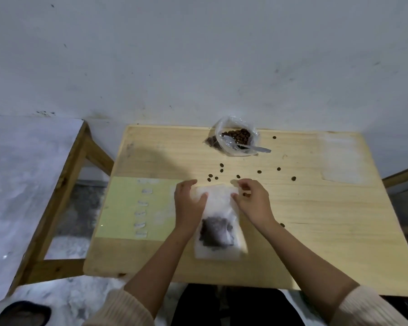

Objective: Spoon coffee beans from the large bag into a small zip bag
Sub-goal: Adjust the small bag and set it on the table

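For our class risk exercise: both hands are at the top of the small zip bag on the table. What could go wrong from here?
If the mouth of the small zip bag is not fully sealed, its beans may spill when lifted. The loose beans lying near that mouth could get swept off the table.

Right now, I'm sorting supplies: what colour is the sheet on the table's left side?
Pale yellow-green sheet, clearest in the head view.

One large bag (227, 149), one zip bag (219, 208), one spoon (245, 147), two hands (189, 203) (253, 203).
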Demonstrator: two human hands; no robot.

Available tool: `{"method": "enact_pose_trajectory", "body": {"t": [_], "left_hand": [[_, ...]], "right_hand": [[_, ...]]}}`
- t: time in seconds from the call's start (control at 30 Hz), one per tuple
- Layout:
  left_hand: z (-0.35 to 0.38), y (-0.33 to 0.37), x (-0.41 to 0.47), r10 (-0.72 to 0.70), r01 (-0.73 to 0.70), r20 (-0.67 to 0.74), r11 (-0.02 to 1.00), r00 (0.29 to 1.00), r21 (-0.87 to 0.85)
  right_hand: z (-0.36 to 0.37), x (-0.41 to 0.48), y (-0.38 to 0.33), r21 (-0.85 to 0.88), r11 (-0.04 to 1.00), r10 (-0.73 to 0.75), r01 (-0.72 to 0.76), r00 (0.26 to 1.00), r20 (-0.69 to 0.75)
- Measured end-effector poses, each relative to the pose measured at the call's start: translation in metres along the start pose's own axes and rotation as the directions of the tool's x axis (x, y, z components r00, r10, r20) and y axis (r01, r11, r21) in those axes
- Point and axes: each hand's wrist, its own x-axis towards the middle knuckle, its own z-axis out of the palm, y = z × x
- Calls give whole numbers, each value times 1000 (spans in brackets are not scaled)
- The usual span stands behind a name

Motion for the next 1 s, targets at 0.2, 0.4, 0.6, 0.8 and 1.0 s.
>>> {"method": "enact_pose_trajectory", "body": {"t": [0.2,0.4,0.6,0.8,1.0], "left_hand": [[44,96,26,308,-305,-101,951,946,43],[147,190,39,452,-445,81,891,888,-89],[266,199,29,320,-337,341,941,884,-10],[323,165,11,69,-180,462,963,884,199],[342,165,4,90,-191,416,959,905,208]], "right_hand": [[-88,24,9,52,990,-120,131,978,-172],[-195,71,59,-7,999,-54,53,977,-207],[-260,104,141,-189,969,140,-160,983,-116],[-274,113,188,-248,941,233,-228,972,-8],[-265,122,194,-180,960,207,-213,977,-49]]}}
